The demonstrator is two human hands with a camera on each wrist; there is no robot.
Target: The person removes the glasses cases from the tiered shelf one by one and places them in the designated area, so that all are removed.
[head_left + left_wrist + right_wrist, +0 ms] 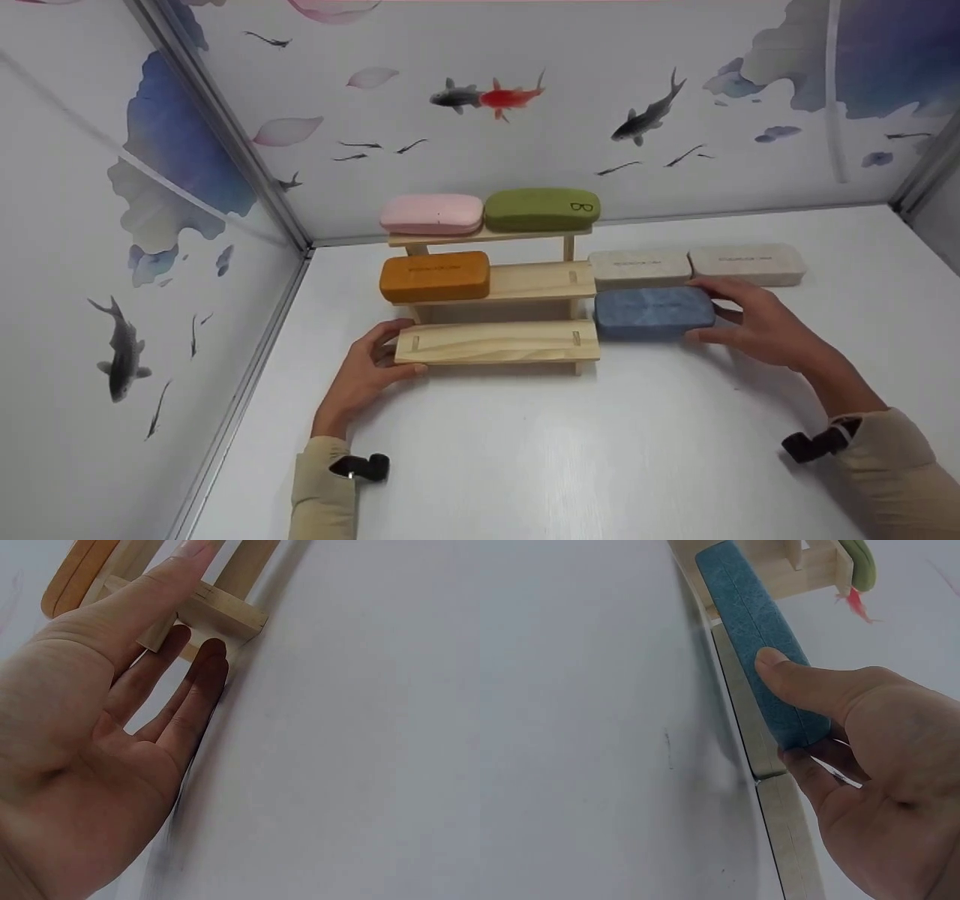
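Observation:
My right hand [765,322] grips the right end of a blue glasses case [654,311], with the thumb on its near side. In the right wrist view the blue case [757,637] appears raised off the table, its far end close to the wooden rack. My left hand [367,375] holds the left end of the lowest step of the three-step wooden rack [495,343], thumb at the front edge and fingers behind. An orange glasses case [435,277] sits on the middle step's left half. On the top step are a pink case [432,214] and a green case [543,210].
Two off-white glasses cases [639,268] lie end to end on the white table [525,450], right of the rack and behind the blue case. White walls [525,150] printed with fish stand at the back and left.

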